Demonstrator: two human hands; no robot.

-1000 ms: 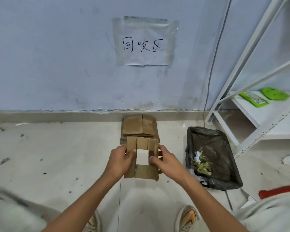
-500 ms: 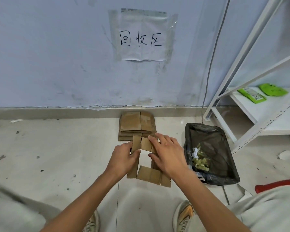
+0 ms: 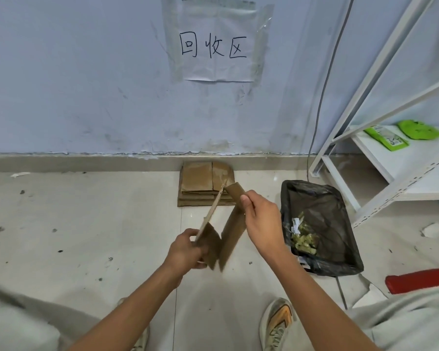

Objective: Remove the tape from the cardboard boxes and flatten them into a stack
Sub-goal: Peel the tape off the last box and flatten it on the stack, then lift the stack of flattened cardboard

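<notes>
A small cardboard box [image 3: 221,224], its flaps loose, is held in the air above the tiled floor [image 3: 86,224], partly collapsed so that its panels stand edge-on to the camera with a gap between them. The left hand [image 3: 185,252] grips the near lower end, fingers curled round a panel, while the right hand [image 3: 262,224] pinches the upper far flap between thumb and fingers. On the floor beyond it, pushed against the foot of the wall, lies the stack [image 3: 205,186] of boxes already flattened; the held box hangs just in front of it and does not touch it. No tape shows on the held box, though its far faces are hidden. The cardboard looks thin and light, stiff across each panel but ready to fold along its creases, so it should press flat with little force; it is not fragile, yet a loose flap may flop or tear if pulled alone. The surer hold is probably on opposite panel edges near the creases, pressing the two faces together, then laying it square on the stack. To the right of the stack sits a bin lined with a black bag [image 3: 319,224] holding scraps, and a white shelf [image 3: 390,173] stands at the right edge of the floor.
</notes>
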